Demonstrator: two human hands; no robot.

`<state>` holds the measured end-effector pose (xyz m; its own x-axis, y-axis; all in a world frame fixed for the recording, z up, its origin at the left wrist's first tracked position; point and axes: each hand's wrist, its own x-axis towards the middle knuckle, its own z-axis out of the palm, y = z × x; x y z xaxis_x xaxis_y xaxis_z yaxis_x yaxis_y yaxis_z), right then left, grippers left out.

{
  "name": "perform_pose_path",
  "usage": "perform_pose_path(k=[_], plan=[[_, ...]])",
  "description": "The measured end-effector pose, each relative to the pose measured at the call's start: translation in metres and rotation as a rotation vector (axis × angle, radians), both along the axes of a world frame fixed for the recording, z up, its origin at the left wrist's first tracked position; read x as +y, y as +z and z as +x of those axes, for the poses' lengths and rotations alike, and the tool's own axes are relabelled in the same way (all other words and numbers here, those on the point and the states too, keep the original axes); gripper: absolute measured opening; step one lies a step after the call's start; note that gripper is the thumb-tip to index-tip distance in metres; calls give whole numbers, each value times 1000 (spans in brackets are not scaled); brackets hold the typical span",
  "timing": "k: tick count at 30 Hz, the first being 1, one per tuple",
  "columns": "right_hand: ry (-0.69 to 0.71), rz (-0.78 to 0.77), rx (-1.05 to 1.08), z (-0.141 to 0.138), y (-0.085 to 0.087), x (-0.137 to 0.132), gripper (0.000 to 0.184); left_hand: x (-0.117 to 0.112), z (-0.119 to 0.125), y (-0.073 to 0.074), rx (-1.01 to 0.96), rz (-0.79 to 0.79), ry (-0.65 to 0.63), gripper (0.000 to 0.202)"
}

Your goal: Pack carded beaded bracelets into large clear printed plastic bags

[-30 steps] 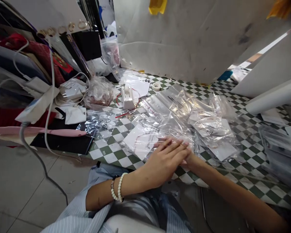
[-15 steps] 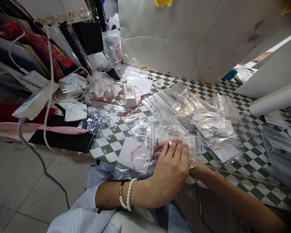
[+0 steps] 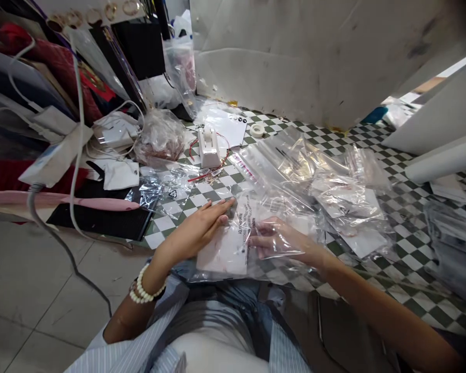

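Note:
A clear plastic bag (image 3: 272,267) with printed warning text lies at the table's front edge. Inside it is a white card (image 3: 221,254) with a thin reddish strand, which looks like a bracelet, on its face. My left hand (image 3: 202,228) rests flat on top of the bag at the card's upper left, fingers stretched out and holding nothing. Reaching into the bag from the right, my right hand (image 3: 281,239) has its bent fingers closed at the card's right edge. The film over these fingers partly blurs their grip.
Several clear bags (image 3: 345,202) with white cards pile up to the right. Behind are a white tape dispenser (image 3: 208,147), a tape roll (image 3: 257,130) and red cord (image 3: 200,177). A power strip (image 3: 56,155) with cables hangs at left. A pale panel (image 3: 295,67) stands behind the table.
My left hand has moved left off my right hand onto the bag over the card, its fingers straightened. My right hand, still in the bag, is now uncovered. The card has shifted slightly right.

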<state>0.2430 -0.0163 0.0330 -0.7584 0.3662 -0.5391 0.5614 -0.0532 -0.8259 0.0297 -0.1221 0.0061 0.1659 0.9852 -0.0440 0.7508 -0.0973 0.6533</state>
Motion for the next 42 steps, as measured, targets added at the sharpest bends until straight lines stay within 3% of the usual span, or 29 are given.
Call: perform_pose_path(k=[3, 7, 9, 12, 14, 15, 16, 19, 21, 23, 25, 29, 32, 35, 37, 42], plan=[[37, 40, -49, -8, -9, -7, 41, 11, -3, -10, -16, 10, -51, 50], [-14, 386, -53, -18, -18, -25, 35, 15, 16, -14, 106, 73, 6, 50], [-16, 468, -12, -17, -13, -28, 27, 14, 22, -18, 211, 107, 35, 52], [58, 345, 25, 6, 9, -17, 18, 12, 22, -25, 329, 138, 62, 53], [63, 217, 26, 41, 28, 2, 26, 12, 20, -28, 372, 149, 81, 54], [18, 211, 10, 63, 37, 13, 32, 12, 18, -29, 389, 153, 92, 54], [-107, 300, -10, 86, 44, 25, 37, 14, 17, -30, 403, 152, 99, 54], [-492, 740, -243, 150, 50, 56, 53, 20, 16, -33, 444, 132, 134, 54], [-518, 870, -351, 174, 43, 68, 71, 25, 16, -35, 465, 126, 153, 54], [-479, 880, -350, 181, 33, 74, 79, 28, 16, -35, 478, 138, 142, 54], [-526, 952, -329, 175, 24, 77, 71, 26, 16, -31, 500, 182, 134, 54], [-641, 1159, -385, 158, 17, 91, 60, 1, 24, -7, 555, 346, 99, 53], [-631, 1011, -388, 153, 13, 113, 58, -27, 33, 2, 561, 390, -100, 73], [-661, 888, -434, 154, 4, 140, 75, -41, 35, -8, 562, 378, -203, 82], [-635, 842, -493, 156, 0, 156, 83, -40, 29, -19, 550, 382, -241, 77], [-516, 658, -514, 158, 8, 170, 49, -29, 10, -26, 575, 399, -283, 61]])
